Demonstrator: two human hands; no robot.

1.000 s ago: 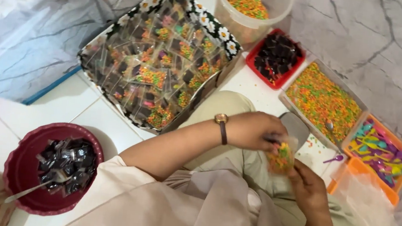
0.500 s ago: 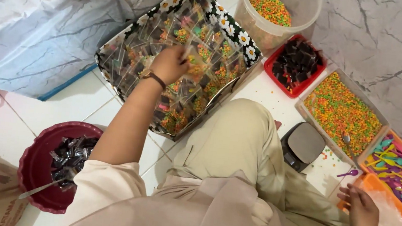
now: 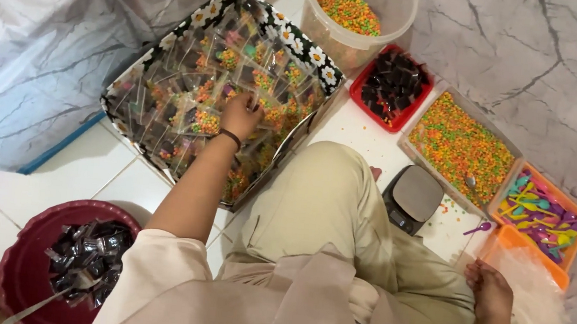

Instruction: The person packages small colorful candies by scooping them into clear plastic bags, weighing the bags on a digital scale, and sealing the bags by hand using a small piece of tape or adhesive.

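Observation:
My left hand [image 3: 240, 114], with a dark band at the wrist, reaches into a flower-rimmed box [image 3: 294, 37]. Its fingers are bent down onto the clear packets [image 3: 188, 94] of colourful and dark sweets that fill the box. Whether it grips one is hidden. My right hand [image 3: 489, 290] is low at the right. Its fingertips are curled into a pile of clear plastic bags [image 3: 535, 291] lying in an orange tray, and its grip is not visible. My knees in beige trousers lie between the two hands.
A small digital scale [image 3: 412, 196] sits by my knee. Behind it are a tray of colourful pieces [image 3: 462, 144], an orange tray of coloured spoons [image 3: 544, 214], a red tray of dark packets [image 3: 391, 83] and a clear tub [image 3: 391, 1]. A dark red bowl [image 3: 31, 235] stands at my left.
One second ago both hands held a packet over my lap. My left hand then went to the box and now sits nearer its middle. My right hand dropped to the clear bags.

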